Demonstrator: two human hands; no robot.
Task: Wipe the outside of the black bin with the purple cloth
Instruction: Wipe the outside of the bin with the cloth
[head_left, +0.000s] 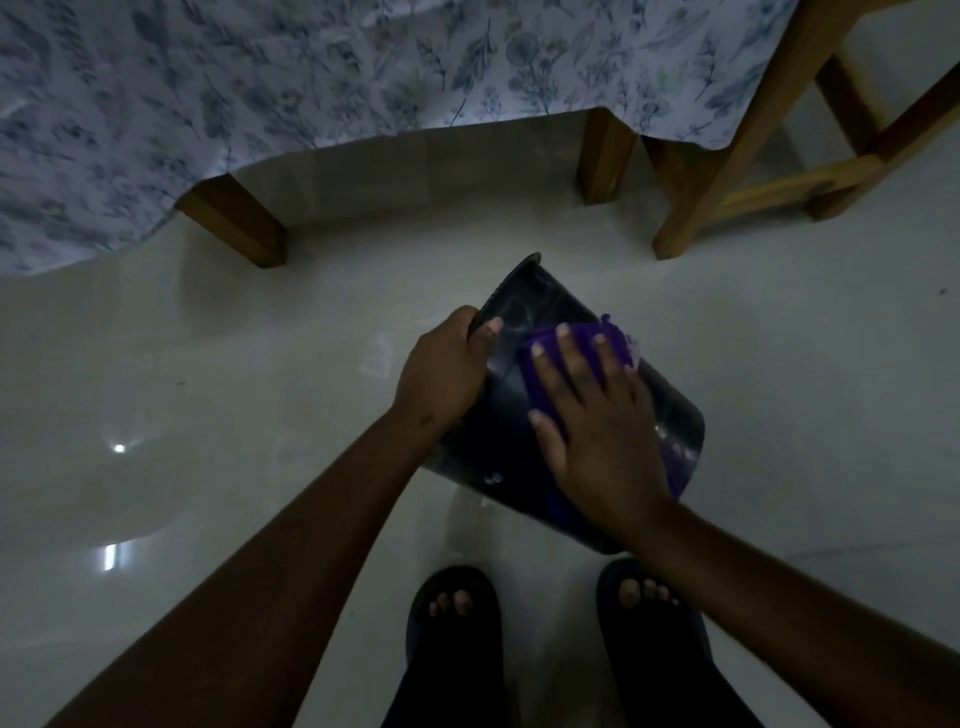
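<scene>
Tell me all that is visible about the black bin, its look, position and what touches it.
The black bin looks like smooth, slightly shiny plastic with pale smears. It is tilted, its rim pointing away toward the table. The left hand grips the rim; the right hand presses the purple cloth flat on its outer wall. Whether its base touches the floor is hidden.

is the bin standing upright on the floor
No, the black bin is tipped on its side, left hand gripping its rim.

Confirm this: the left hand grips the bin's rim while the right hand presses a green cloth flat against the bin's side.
Wrong in one respect: the cloth is purple, not green, as the head view shows. The rest holds: the left hand grips the rim of the black bin and the right hand presses the cloth flat against its side.
</scene>
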